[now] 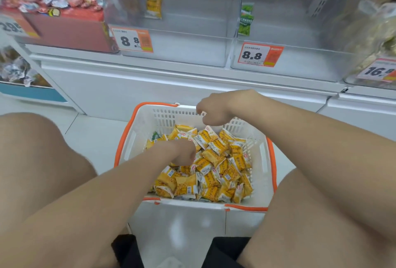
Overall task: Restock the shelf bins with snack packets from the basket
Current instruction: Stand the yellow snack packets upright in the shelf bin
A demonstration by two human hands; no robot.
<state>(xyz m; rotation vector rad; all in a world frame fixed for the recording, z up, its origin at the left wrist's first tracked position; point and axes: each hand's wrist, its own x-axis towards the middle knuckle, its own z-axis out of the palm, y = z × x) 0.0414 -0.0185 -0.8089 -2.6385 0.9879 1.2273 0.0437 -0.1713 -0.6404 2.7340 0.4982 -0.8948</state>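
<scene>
A white basket with an orange rim (128, 139) stands on the floor between my knees, holding several yellow snack packets (216, 173). My left hand (182, 154) is pushed down into the left of the pile, its fingers curled among the packets and mostly hidden. My right hand (214, 109) hovers over the basket's far rim with loosely curled fingers and holds nothing. Above on the shelf, a clear bin (171, 53) with an 8.8 price tag shows one yellow packet (153, 4) at its left wall. The clear bin (289, 62) to its right shows a green packet (246, 19).
A red bin (64, 32) heaped with pink and silver sweets sits at the upper left. Another filled clear bin (372, 38) with a 16.8 tag is at the right. A blue-fronted bin (32, 94) is lower left. The white shelf base (150, 88) rises right behind the basket.
</scene>
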